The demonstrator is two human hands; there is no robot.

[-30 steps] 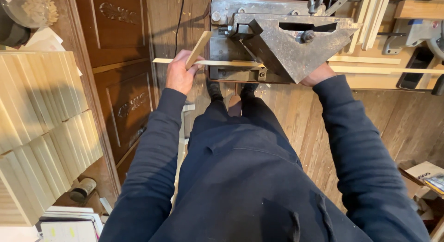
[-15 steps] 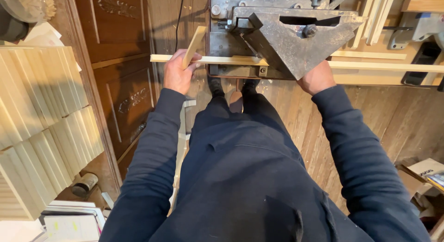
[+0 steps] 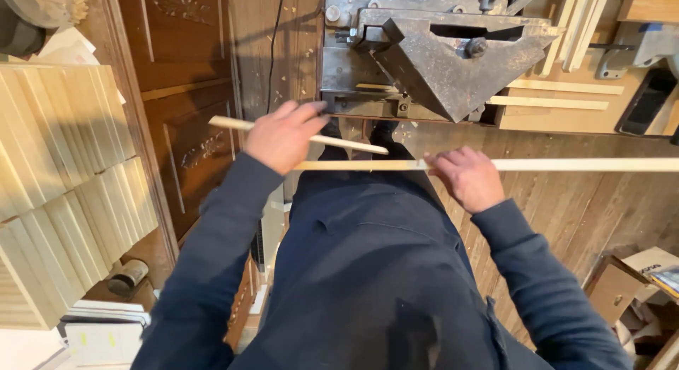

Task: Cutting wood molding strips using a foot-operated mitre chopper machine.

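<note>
While the left hand is closed around a short, pale wooden strip, that strip runs slantwise from its free end at the left, under the knuckles, to a cut tip near the middle of the view; the right hand grasps a long, pale wooden moulding strip, its fingers folded over the top, and this strip lies level, running off the right edge of the view; its left end reaches just below the left hand, so the two strips come close together there, though whether they touch I cannot tell; both strips are held in the air in front of the person's dark blue clothing, a little below a grey, worn metal cutting machine with a triangular guard; on the machine's bed and to its right lie more thin pale wooden strips; at the left stand stacked rows of pale wooden pieces, beside a dark brown carved wooden panel; a brown plank floor shows at the right, with an open cardboard box near the lower corner.
</note>
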